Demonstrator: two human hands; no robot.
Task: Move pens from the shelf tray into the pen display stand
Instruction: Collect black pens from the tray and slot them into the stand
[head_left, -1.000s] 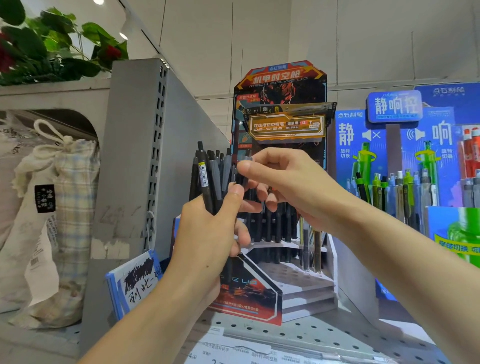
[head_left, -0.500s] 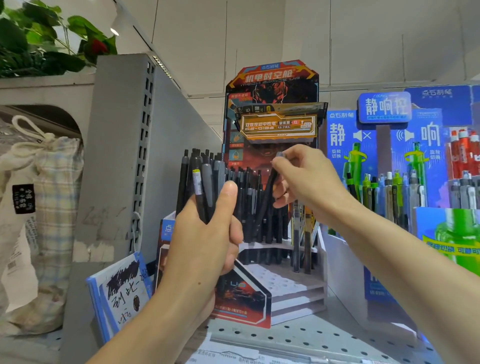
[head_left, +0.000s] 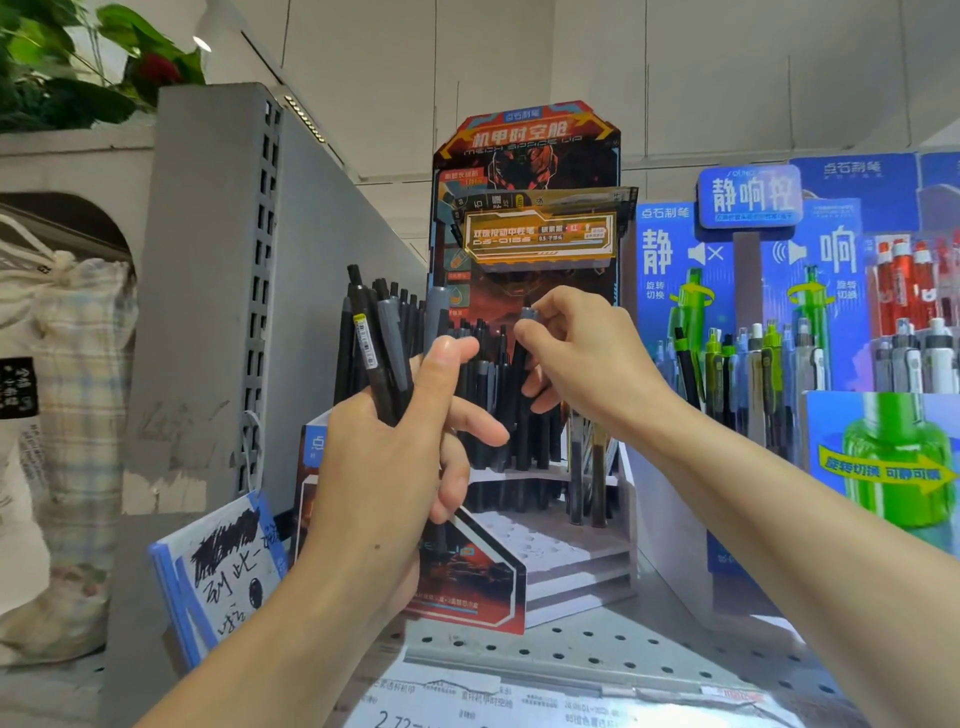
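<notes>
The right hand (head_left: 582, 358) pinches the grey cap end of a single black pen (head_left: 521, 374) between thumb and fingertips, holding it nearly upright above the upper tier of the pen display stand (head_left: 571, 551). The left hand (head_left: 384, 467) is wrapped tightly around a bundle of black pens (head_left: 376, 348), thumb pressed across their front, their tops fanning out above the fist just left of the stand.

To seat this pen well, I'd say the tip should be lined up over a free hole before it goes down, and the pen kept vertical so it doesn't knock the ones already standing beside it. Letting go only once the barrel sits firmly looks sensible, since the neighbours are packed close. The bundle in the other hand wants to stay clear to the left, out of the way.

The stand's far, upper tier is crowded with black pens standing upright. The lower steps nearer to us show rows of open holes, with only a few dark pens at the right side. To the right, a blue display (head_left: 753, 249) holds green, white and grey pens, well apart from the work. The shelf tray the pens come from is not in sight.
</notes>
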